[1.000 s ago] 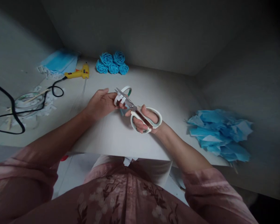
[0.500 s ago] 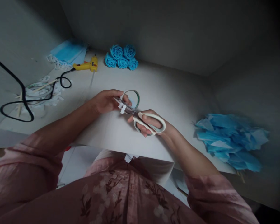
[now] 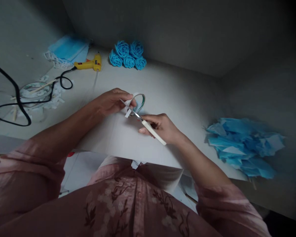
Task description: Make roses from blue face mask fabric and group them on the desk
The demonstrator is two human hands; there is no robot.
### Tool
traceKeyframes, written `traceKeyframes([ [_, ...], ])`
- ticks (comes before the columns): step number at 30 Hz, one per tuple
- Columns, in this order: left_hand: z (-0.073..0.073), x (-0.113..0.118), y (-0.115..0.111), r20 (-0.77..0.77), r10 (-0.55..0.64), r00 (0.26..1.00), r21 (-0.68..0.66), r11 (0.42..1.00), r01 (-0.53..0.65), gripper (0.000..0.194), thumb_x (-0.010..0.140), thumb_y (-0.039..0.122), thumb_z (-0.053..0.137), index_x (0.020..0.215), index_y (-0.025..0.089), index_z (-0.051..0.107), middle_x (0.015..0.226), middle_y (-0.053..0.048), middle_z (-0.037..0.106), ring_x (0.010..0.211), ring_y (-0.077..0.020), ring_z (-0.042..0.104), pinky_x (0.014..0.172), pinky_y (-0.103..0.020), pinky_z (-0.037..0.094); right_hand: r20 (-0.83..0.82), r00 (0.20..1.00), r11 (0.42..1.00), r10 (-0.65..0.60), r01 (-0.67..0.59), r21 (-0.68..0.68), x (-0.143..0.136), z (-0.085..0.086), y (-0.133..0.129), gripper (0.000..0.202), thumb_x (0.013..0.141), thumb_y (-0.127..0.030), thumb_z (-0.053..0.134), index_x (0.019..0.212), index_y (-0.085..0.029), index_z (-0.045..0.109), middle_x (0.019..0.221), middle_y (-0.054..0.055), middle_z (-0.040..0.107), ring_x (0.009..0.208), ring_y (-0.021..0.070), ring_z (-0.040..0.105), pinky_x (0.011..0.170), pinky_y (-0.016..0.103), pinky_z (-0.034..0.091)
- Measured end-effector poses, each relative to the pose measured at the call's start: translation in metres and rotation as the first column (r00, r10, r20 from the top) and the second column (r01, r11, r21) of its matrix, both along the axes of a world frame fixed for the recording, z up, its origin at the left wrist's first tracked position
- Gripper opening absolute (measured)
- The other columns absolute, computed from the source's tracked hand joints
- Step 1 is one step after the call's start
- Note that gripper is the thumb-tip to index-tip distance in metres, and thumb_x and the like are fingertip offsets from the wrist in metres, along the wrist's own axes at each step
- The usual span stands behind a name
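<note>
My left hand (image 3: 115, 100) is closed on a roll of tape (image 3: 143, 100), a thin ring with a greenish inner edge, held above the table. A short white piece of tape (image 3: 128, 113) hangs below it. My right hand (image 3: 161, 126) grips a pair of scissors (image 3: 154, 132) with cream handles, now seen edge-on. The metal blades point up and left across the tape, close to my left fingers; whether they touch the tape I cannot tell.
Several blue rolled flowers (image 3: 129, 61) stand at the back. A yellow glue gun (image 3: 88, 64) lies left of them, near stacked blue masks (image 3: 67, 51). Its black cord (image 3: 17, 93) loops over tape rings and white scraps (image 3: 37, 93). Blue sheets (image 3: 244, 144) are heaped on the right.
My right hand has turned the scissors from showing their handle loops to edge-on, and the blades look closer together. My left hand still holds the tape, slightly higher in view.
</note>
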State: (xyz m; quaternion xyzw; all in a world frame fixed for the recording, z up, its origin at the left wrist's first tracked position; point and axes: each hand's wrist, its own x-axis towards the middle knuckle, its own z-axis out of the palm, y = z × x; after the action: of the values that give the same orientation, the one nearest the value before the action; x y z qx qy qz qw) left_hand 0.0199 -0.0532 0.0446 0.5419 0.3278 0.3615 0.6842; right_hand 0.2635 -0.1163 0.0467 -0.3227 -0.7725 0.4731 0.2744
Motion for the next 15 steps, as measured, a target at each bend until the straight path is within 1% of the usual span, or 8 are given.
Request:
traceKeyframes([
  [3, 0.0035, 0.0018, -0.0019, -0.039, 0.042, 0.998, 0.004, 0.999, -0.042, 0.030, 0.085, 0.033, 0.075, 0.061, 0.015, 0.077, 0.060, -0.007, 0.065, 0.060, -0.0182, 0.062, 0.060, -0.029, 0.050, 0.104, 0.994, 0.970, -0.016, -0.009, 0.241, 0.0020, 0.0020, 0.0004, 0.048, 0.097, -0.062, 0.069, 0.103, -0.015, 0.080, 0.064, -0.005, 0.052, 0.056, 0.0082, 0.037, 0.056, 0.026, 0.031],
  [6, 0.0067, 0.0024, -0.0032, -0.062, 0.061, 0.996, 0.028, 0.998, -0.059, 0.028, 0.084, 0.030, 0.074, 0.060, 0.016, 0.077, 0.059, -0.006, 0.066, 0.058, -0.0181, 0.062, 0.059, -0.029, 0.050, 0.195, 0.980, 0.923, -0.048, -0.032, 0.384, 0.0045, 0.0027, -0.0007, 0.053, 0.103, -0.064, 0.059, 0.108, -0.015, 0.079, 0.065, -0.002, 0.056, 0.055, 0.0100, 0.037, 0.058, 0.028, 0.031],
  [8, 0.0081, 0.0014, -0.0032, -0.048, 0.018, 0.999, 0.035, 0.999, -0.017, 0.028, 0.085, 0.030, 0.073, 0.062, 0.015, 0.077, 0.060, -0.007, 0.066, 0.058, -0.0180, 0.061, 0.058, -0.029, 0.049, 0.240, 0.968, 0.897, -0.067, -0.048, 0.440, 0.0056, 0.0031, -0.0018, 0.056, 0.105, -0.065, 0.054, 0.109, -0.015, 0.079, 0.066, 0.000, 0.059, 0.056, 0.0115, 0.039, 0.059, 0.029, 0.031],
  [11, 0.0090, -0.0010, -0.0026, -0.007, -0.050, 0.999, 0.035, 0.998, 0.050, 0.026, 0.085, 0.028, 0.074, 0.065, 0.012, 0.078, 0.063, -0.009, 0.068, 0.059, -0.0179, 0.062, 0.057, -0.030, 0.049, 0.297, 0.951, 0.872, -0.088, -0.071, 0.485, 0.0064, 0.0043, -0.0030, 0.056, 0.107, -0.063, 0.051, 0.113, -0.015, 0.078, 0.069, 0.003, 0.064, 0.057, 0.0134, 0.045, 0.059, 0.030, 0.031],
  [15, 0.0095, -0.0016, -0.0029, 0.007, -0.045, 0.999, 0.042, 0.998, 0.045, 0.026, 0.084, 0.028, 0.079, 0.068, 0.008, 0.078, 0.065, -0.009, 0.070, 0.060, -0.0164, 0.063, 0.059, -0.029, 0.048, 0.340, 0.931, 0.827, -0.129, -0.088, 0.555, 0.0073, 0.0055, -0.0034, 0.058, 0.109, -0.061, 0.047, 0.118, -0.013, 0.077, 0.073, 0.006, 0.069, 0.060, 0.0151, 0.053, 0.059, 0.031, 0.033],
])
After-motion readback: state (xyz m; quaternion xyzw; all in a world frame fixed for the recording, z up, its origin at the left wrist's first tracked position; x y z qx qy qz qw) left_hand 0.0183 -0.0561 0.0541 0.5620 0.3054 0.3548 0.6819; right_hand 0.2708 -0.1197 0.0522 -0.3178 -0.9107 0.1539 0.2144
